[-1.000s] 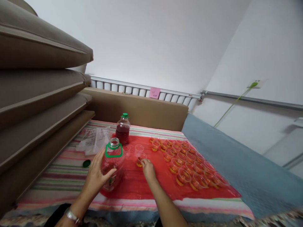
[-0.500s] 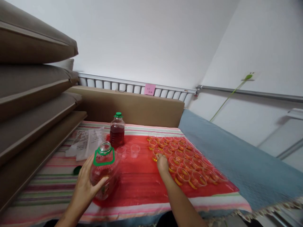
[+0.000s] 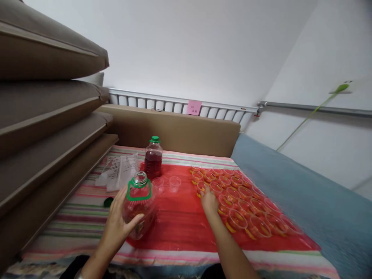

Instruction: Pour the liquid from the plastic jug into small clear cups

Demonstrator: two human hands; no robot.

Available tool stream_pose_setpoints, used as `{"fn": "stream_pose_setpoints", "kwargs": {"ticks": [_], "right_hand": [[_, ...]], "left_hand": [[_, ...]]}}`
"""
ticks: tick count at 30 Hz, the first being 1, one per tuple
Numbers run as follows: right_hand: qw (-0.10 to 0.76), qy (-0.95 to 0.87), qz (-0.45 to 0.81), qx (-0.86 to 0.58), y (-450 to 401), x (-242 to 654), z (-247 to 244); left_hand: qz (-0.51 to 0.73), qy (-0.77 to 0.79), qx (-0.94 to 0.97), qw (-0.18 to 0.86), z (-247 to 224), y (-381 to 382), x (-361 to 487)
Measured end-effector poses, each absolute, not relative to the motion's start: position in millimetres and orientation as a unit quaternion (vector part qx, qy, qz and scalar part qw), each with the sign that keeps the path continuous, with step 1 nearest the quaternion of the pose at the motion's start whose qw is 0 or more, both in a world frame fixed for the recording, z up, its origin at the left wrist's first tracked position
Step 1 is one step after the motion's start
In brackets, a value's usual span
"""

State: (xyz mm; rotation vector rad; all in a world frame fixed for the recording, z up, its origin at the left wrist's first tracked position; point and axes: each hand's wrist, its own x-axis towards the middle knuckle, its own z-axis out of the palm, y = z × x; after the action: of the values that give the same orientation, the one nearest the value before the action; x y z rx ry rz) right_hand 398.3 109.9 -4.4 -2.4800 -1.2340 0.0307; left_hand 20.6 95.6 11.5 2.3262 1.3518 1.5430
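My left hand is wrapped round the side of a clear plastic jug, thumb across its front. The jug stands uncapped, with a green handle ring about its neck. How much liquid it holds, I cannot tell. My right hand grips a clear plastic cup at the left edge of a block of cups; its fingertips are partly hidden. Rows of similar cups with yellow-orange liquid stand to the right of that hand. Between the hands, farther back, are two clear cups, one of them nearer the middle.
A second jug with dark red liquid and a green cap stands behind. Plastic bags and a loose green cap lie at left. A red sheet covers the striped cloth. Cushions are stacked at left.
The camera view has turned a little left, so everything sits farther right in the picture. Both hands keep their places on the jug and the cup.
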Motion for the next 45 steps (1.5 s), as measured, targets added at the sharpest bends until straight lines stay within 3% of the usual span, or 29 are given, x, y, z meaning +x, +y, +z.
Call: {"fn": "stream_pose_setpoints", "kwargs": {"ticks": [5,13,24,30,34,37,41,45], "right_hand": [[0.215,-0.567,-0.010,-0.795,111.8,344.0,8.0],[0.129,-0.589,0.069,-0.794,154.3,297.2,-8.2],[0.071,-0.613,0.092,-0.782,55.4,305.0,-11.5],[0.065,-0.624,0.101,-0.772,49.0,300.6,-9.0],[0.068,-0.625,0.092,-0.773,42.7,300.4,4.9],[0.116,-0.635,0.065,-0.761,32.5,304.5,13.0],[0.251,-0.656,0.041,-0.711,19.9,300.6,26.6],[0.413,-0.692,-0.014,-0.592,15.2,264.9,61.1]], "left_hand": [[0.500,0.428,0.753,0.015,13.1,95.2,21.2],[0.504,0.432,0.747,0.041,18.4,90.4,24.4],[0.515,0.424,0.742,0.070,21.6,87.3,26.7],[0.511,0.431,0.735,0.117,25.8,84.8,25.0],[0.526,0.413,0.708,0.227,40.0,76.6,17.1],[0.600,0.375,0.590,0.389,56.1,66.5,9.3],[0.653,0.265,0.382,0.599,77.6,53.1,-5.8],[0.625,0.134,0.286,0.714,88.1,40.7,-19.1]]}}
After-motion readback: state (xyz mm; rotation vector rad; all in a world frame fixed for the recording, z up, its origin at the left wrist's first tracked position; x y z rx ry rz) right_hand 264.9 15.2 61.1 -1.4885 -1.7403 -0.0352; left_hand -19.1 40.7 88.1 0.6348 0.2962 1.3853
